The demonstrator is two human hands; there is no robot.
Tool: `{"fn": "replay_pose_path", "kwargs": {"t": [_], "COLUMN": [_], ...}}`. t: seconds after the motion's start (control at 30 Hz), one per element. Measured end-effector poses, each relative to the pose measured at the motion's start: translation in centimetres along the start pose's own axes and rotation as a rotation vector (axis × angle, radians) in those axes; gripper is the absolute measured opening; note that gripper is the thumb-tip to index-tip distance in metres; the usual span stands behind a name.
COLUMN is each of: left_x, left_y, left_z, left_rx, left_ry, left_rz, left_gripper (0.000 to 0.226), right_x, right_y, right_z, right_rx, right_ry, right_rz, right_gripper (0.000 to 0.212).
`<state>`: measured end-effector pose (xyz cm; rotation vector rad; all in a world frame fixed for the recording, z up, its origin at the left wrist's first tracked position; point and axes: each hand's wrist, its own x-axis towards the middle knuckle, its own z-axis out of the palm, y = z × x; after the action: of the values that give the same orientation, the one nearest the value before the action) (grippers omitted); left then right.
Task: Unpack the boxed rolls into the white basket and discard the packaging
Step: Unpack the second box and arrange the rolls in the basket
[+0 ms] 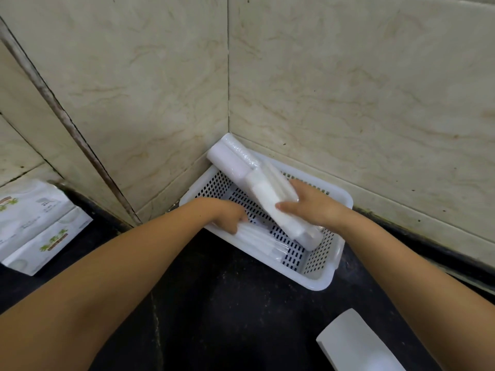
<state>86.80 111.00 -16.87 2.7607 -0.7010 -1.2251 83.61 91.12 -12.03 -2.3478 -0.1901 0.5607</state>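
Note:
A white perforated basket (325, 281) sits on the dark counter in the tiled corner. My right hand (310, 203) grips a long white roll pack (273, 202) that lies slanted across the basket. A second plastic-wrapped white roll (230, 156) rests on the basket's far corner against the wall. My left hand (230, 216) reaches into the basket's near left side, fingers curled on a bundle of thin white rolls (263, 242) lying on the basket floor.
A white box or packaging piece (356, 341) lies on the counter at the lower right. Packs of tissue with green print (34, 226) sit at the left edge. Tiled walls close in behind and to the left of the basket.

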Motion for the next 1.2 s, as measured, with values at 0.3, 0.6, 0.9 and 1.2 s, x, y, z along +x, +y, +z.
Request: {"fn": "replay_pose_path", "kwargs": {"t": [0.3,0.6,0.9,1.2], "left_x": [-1.8,-2.2,0.3,1.9], "left_y": [-0.1,1.1,-0.4,0.9], "left_z": [-0.1,0.3,1.0,1.5], "left_rx": [-0.001,0.287,0.1,0.117], "left_ry": [0.038,0.341,0.185,0.304], "left_rz": [0.051,-0.032,-0.017,0.013], "left_gripper": [0.027,0.029,0.031,0.06], "right_x": [3.9,3.9,1.1,3.4], "right_y": [-1.3,0.3,-0.4,1.6], "right_z": [8.4,6.8,1.9,6.0], "right_rx": [-0.624,-0.182,-0.31,-0.674], "right_ry": [0.03,-0.394,-0.026,0.406], "right_rz": [-0.217,0.123,0.038,-0.007], "right_gripper": [0.023,0.042,0.037,0.055]}}
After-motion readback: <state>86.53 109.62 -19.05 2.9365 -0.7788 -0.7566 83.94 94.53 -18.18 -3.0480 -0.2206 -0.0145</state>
